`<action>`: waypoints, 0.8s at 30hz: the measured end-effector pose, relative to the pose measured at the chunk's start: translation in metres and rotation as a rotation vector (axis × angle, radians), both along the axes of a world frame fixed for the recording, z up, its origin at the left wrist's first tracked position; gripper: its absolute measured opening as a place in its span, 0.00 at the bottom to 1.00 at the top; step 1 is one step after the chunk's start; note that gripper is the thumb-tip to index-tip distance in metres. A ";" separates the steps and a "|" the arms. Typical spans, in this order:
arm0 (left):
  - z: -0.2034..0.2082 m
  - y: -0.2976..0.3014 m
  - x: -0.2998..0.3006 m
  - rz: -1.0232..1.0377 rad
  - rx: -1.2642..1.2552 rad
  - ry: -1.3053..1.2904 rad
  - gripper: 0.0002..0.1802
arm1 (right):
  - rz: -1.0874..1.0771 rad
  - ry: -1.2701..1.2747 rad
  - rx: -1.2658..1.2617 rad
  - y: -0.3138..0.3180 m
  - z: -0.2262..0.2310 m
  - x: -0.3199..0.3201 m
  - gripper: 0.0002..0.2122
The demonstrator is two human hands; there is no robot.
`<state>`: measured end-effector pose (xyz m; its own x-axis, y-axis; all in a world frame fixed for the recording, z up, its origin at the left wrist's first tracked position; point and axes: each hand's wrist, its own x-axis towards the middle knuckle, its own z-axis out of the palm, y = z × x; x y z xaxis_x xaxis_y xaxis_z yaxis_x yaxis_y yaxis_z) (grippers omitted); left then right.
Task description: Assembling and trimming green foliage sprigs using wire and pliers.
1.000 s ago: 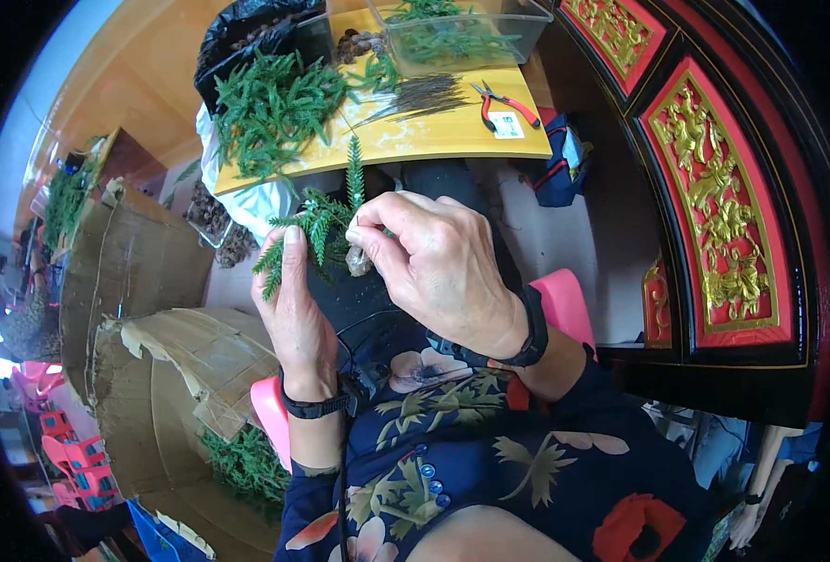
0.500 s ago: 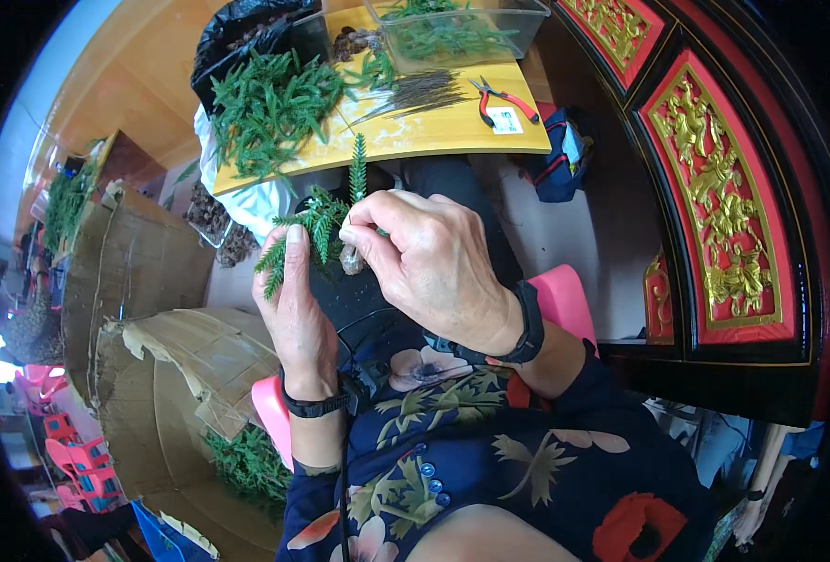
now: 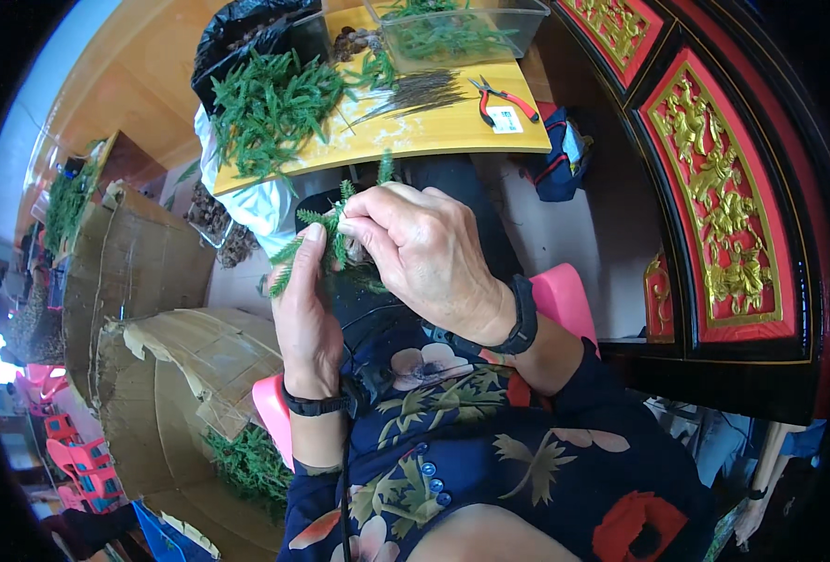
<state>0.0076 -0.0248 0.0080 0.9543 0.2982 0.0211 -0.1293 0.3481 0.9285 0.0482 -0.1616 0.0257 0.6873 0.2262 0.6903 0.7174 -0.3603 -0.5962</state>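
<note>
Over my lap, both hands work at a bunch of green artificial pine sprigs (image 3: 287, 257). My left hand (image 3: 304, 314) grips it from the left side, its thumb pointing up along the needles. With thumb and forefinger pinched together, my right hand (image 3: 433, 253) holds the middle of the bunch. One sprig tip (image 3: 386, 167) sticks up beyond my right knuckles. Just below the right fingertips sits a small brownish lump (image 3: 356, 251) resembling a pine cone, partly hidden. Whether a thin wire lies in the pinch, I cannot make out.
A yellow table (image 3: 415, 145) ahead holds a pile of green sprigs (image 3: 274, 112), thin dark wires (image 3: 424, 94), red-handled pliers (image 3: 504, 98) and a clear plastic bin (image 3: 518, 33). An open cardboard box (image 3: 167, 440) stands at my left. Carved red-and-gold panels (image 3: 714, 206) rise on the right.
The bunch has tilted and turned between my hands, its upright sprig shifting right and lower behind my right hand. My left hand has moved slightly right.
</note>
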 end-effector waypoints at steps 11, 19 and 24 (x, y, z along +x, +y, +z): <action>-0.006 0.000 0.002 0.116 -0.208 -0.024 0.09 | 0.196 0.354 0.148 0.008 -0.007 -0.005 0.20; 0.000 0.001 0.003 0.126 -0.209 -0.007 0.10 | 0.248 0.509 0.238 0.011 -0.007 -0.008 0.22; -0.001 0.010 0.005 0.195 -0.209 0.013 0.10 | 0.234 0.433 0.344 0.017 -0.005 -0.012 0.23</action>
<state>0.0125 -0.0150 0.0066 0.8785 0.4723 -0.0717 -0.2012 0.5019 0.8412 0.0363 -0.1448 0.0208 0.8811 0.2186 0.4193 0.4206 0.0431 -0.9062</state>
